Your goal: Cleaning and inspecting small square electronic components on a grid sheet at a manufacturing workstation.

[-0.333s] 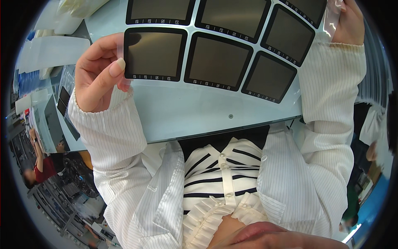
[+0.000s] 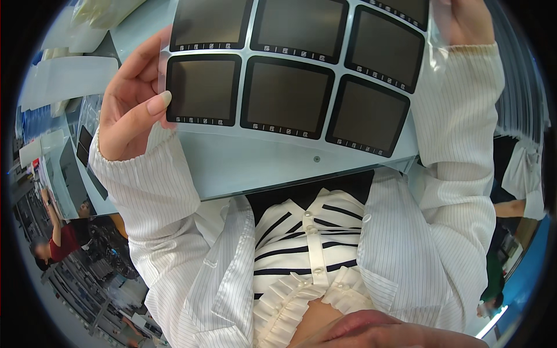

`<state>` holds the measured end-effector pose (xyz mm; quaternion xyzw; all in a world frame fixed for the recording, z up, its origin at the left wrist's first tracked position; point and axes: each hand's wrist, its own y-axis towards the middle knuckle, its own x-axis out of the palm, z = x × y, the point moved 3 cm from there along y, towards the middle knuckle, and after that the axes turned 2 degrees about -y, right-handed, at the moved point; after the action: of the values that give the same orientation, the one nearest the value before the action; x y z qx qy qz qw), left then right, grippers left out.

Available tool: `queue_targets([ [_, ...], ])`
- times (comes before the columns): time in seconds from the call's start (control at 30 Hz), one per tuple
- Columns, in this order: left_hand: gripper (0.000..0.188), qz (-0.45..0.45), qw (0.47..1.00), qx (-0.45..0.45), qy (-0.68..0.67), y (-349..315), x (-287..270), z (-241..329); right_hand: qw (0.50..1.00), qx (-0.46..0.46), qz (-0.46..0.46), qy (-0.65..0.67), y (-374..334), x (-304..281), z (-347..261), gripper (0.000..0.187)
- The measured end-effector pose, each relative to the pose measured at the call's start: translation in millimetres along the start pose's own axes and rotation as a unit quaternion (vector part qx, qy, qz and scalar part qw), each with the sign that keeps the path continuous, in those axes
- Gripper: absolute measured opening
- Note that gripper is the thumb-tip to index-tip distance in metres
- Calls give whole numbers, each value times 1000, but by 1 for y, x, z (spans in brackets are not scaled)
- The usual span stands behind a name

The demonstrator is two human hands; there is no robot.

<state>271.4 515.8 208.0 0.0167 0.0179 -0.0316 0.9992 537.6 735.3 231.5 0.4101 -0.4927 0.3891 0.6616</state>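
Translucent white sheets (image 2: 68, 81) lie at the upper left of the frame; lower down, near the left edge, a person in a dark red top (image 2: 62, 245) stretches one arm upward. Next comes the left hand (image 2: 125, 116), closed on the left edge of a clear plastic sheet (image 2: 340, 70), thumb pressed to its front. Spread over the upper centre, that sheet carries rows of dark panels (image 2: 287, 97) with rounded corners, black borders and small white marks along their lower edges. Below it, at the centre, show the pale table (image 2: 261, 168) and a small screw head (image 2: 317, 159). At the upper right, the right hand (image 2: 473, 23) is beside the sheet's right edge; its fingertips are cut off, so I cannot tell its grip.
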Motion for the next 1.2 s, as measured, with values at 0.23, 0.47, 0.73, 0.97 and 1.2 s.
queue_targets([
  [0.23, 42, 62, 986, -140, -69, -1, -12, -24, 691, -245, 271, -624, -4, -20, -24, 8],
  [0.47, 37, 38, 977, -203, -50, 4, -5, -32, 676, -236, 298, -632, -3, -28, -28, 8],
  [0.73, 35, -41, 973, -223, -43, 3, 7, -17, 665, -215, 291, -653, -3, -24, -28, 9],
  [0.97, 36, -94, 970, -216, -58, 1, 9, -17, 660, -199, 291, -664, -5, -21, -26, 9],
  [1.2, 37, -138, 971, -185, -59, 3, 10, -18, 660, -185, 291, -667, -7, -17, -25, 10],
])
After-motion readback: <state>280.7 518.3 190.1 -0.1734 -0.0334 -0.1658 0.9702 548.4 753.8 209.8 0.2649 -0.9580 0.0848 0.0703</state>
